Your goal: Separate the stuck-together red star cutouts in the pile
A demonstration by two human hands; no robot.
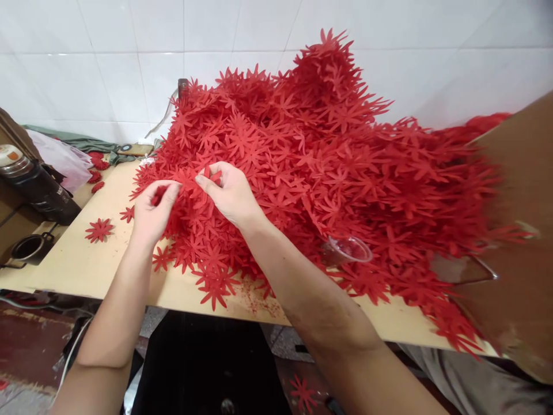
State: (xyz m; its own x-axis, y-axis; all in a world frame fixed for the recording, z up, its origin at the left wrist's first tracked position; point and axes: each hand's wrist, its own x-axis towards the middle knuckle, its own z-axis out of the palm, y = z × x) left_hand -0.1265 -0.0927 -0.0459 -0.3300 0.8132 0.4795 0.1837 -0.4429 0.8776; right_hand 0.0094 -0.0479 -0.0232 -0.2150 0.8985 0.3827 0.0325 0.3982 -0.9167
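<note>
A big heap of red flower-shaped cutouts (276,150) with long narrow petals covers most of the table. At its left front edge, my left hand (154,212) is closed, thumb against fingers, on a red flower cutout. My right hand (231,193) pinches a red flower cutout (211,174) too, with petals poking out past the thumb and fingertips. Against the red heap behind, I cannot tell whether both hands hold the same piece. Loose on the table to the left lies a single red flower cutout (99,230).
A clear plastic cup (349,249) lies among the cutouts near the front edge. Cardboard (514,230) stands at the right. At the left are a dark thermos (41,187), a black mug (31,249) and a plastic bag (60,155). White tiles (129,75) rise behind the table (86,265).
</note>
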